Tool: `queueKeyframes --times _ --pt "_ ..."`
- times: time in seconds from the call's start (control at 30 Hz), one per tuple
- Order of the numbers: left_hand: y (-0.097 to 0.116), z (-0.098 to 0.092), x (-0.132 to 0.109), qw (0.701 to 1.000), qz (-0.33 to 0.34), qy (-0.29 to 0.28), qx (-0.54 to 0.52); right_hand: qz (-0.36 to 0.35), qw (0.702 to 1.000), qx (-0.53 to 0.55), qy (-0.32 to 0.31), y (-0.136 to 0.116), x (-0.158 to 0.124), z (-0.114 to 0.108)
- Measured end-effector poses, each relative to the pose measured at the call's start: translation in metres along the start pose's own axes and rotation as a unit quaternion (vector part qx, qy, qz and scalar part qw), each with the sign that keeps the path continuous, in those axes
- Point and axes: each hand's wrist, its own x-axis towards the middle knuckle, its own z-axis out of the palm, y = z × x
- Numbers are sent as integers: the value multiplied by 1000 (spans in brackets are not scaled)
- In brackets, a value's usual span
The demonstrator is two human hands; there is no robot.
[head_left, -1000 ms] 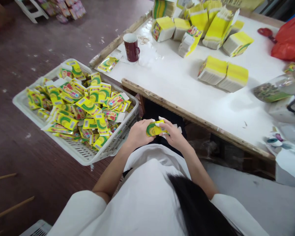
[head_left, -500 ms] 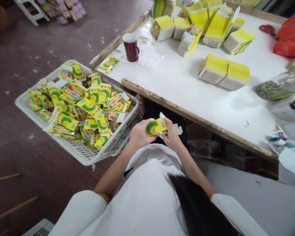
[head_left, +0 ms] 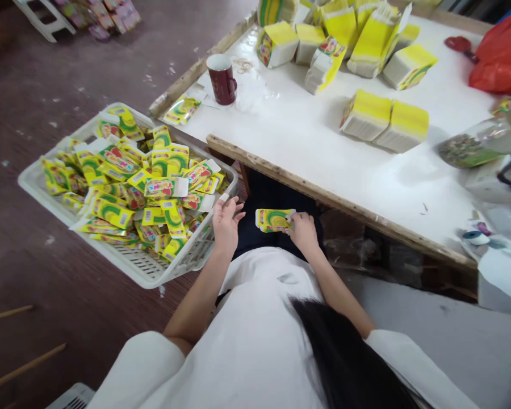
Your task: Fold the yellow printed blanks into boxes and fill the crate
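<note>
My right hand is closed on the right end of a small yellow-and-green box over my dark-clothed lap. The far end of this box, with white flaps, points left. My left hand is empty, its fingers spread, beside the near right rim of a white plastic basket. Similar small printed boxes fill the basket in a loose heap. One box with a white flap lies on top of the heap, the closest to my left hand.
The white table has a wooden edge in front of me. On it stand a maroon mug, stacks of yellow cartons, a red plastic bag and a clear jar. A white stool is on the floor.
My left hand has let go of a box and moved left, fingers spread. A box with a white flap now lies on the heap. My right hand holds a box farther right.
</note>
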Motion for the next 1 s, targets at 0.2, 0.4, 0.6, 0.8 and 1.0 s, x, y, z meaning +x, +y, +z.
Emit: queueKeyframes --times 0.2,0.4,0.6,0.8,1.0 --pt "-11 6 -2 999 -30 -31 22 8 1000 25 -12 2 3 -6" --pt "-29 10 -17 998 -17 -26 52 0 986 163 -23 3 2 -27" --pt "-18 36 -34 986 -30 -163 16 -136 906 399 -43 -50 -21 -46" --pt "-9 48 -32 996 -21 -75 -31 -152 861 482 -53 -75 -37 -41" --pt "-20 28 -27 988 -2 -141 70 -105 864 491 -43 -52 -25 -44"
